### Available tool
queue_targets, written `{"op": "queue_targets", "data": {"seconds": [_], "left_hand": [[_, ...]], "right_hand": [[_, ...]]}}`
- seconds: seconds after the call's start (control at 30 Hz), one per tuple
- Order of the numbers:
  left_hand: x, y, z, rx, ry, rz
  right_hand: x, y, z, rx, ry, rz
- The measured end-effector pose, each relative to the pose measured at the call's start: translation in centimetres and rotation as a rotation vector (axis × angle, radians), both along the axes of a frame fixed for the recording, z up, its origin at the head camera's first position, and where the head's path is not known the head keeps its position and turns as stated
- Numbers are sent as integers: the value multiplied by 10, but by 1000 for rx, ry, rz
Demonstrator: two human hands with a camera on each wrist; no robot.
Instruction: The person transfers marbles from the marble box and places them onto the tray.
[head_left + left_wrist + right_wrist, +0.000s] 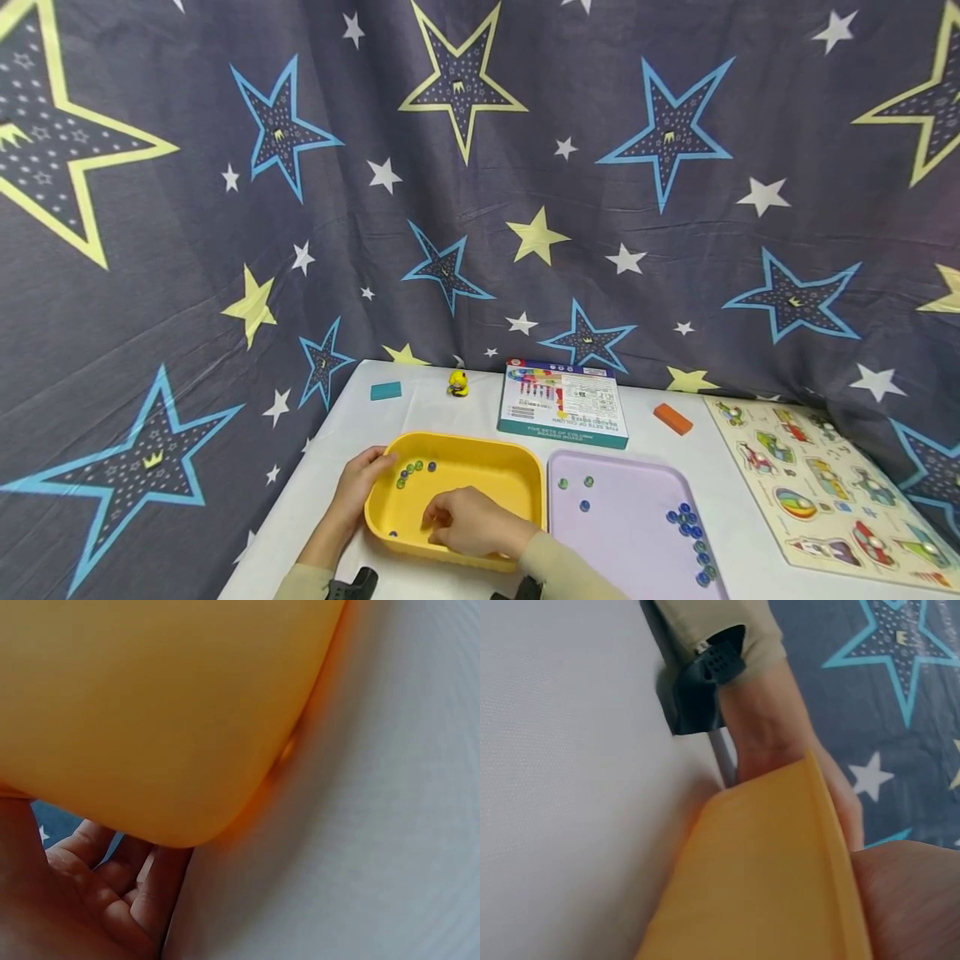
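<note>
My left hand (356,490) grips the left side of a yellow tray (487,467), thumb over the rim. In the left wrist view, the fingers of that left hand (112,892) lie against the outside of the tray wall (172,735). My right hand (476,521) reaches over the near rim into the tray, fingers bent down toward its floor. Whether a marble is between those fingertips is hidden. Several green and blue marbles (410,469) lie at the tray's far left, and one blue marble (393,534) sits near the front left corner.
Right beside the yellow tray is a lilac tray (622,492) with several marbles (685,518), mostly along its right side. Behind stand a boxed set (562,404), a yellow figurine (457,383), a teal block (386,391) and an orange block (672,419). A wooden picture puzzle (832,492) lies far right.
</note>
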State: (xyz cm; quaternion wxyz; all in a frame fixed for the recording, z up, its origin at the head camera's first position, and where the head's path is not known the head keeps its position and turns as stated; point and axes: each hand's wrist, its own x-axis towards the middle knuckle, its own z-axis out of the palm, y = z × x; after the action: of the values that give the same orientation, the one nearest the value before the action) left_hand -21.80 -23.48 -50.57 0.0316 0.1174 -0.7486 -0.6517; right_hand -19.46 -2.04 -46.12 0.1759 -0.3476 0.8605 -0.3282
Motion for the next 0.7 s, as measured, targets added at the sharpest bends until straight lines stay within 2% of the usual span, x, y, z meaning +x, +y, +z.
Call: {"op": "queue_targets", "data": {"seconds": [0.1, 0.4, 0.57, 0.7], "left_hand": [[0, 0, -1, 9, 4, -4], [0, -1, -1, 17, 6, -16], [-1, -1, -1, 14, 3, -12], [-1, -1, -2, 10, 4, -7]], "right_hand": [[-3, -5, -1, 4, -43, 17], [-5, -20, -5, -39, -86, 50], [-9, -27, -10, -76, -152, 4], [-14, -32, -10, -67, -168, -59]]}}
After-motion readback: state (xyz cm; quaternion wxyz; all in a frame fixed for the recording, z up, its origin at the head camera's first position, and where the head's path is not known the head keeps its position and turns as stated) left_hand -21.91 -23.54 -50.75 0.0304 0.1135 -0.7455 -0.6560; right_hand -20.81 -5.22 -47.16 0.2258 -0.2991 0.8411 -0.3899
